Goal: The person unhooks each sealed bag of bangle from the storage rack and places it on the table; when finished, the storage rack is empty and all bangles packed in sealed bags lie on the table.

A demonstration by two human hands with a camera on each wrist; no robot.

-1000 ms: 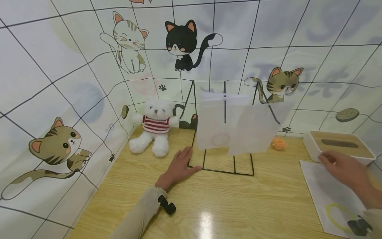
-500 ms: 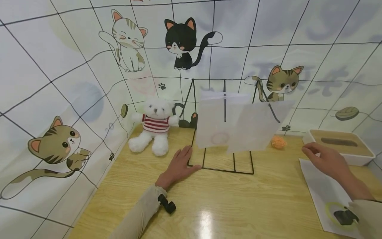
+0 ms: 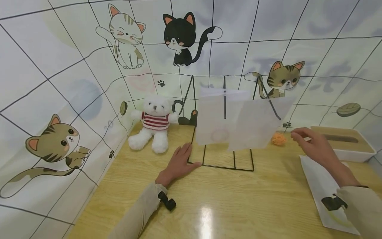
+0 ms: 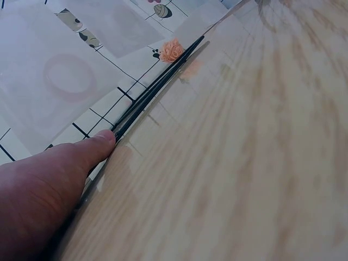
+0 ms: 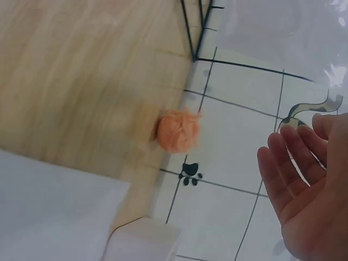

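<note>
My left hand (image 3: pixel 177 162) lies flat on the table at the front left corner of a black wire rack (image 3: pixel 221 167). In the left wrist view, its thumb (image 4: pixel 95 148) touches the rack's dark bar. Two translucent white sheets hang on the rack, a left sheet (image 3: pixel 212 122) and a right sheet (image 3: pixel 253 127), overlapping in the middle. On the right, my right hand (image 3: pixel 317 151) hovers above the table with relaxed, slightly bent fingers and holds nothing. Nearest to it is an orange crinkled ball (image 5: pixel 178 132), apart from the fingers.
A white teddy bear (image 3: pixel 155 122) in a striped shirt sits left of the rack. At the right stand a white tissue box (image 3: pixel 356 155) with a wooden lid and a flat white sheet of paper (image 3: pixel 313 179). A cat-print curtain (image 3: pixel 232 26) closes the back and left.
My right hand has moved left and away from me, from over the tissue box's front towards the orange ball. My left hand stays at the rack's corner. The view has tilted slightly.
</note>
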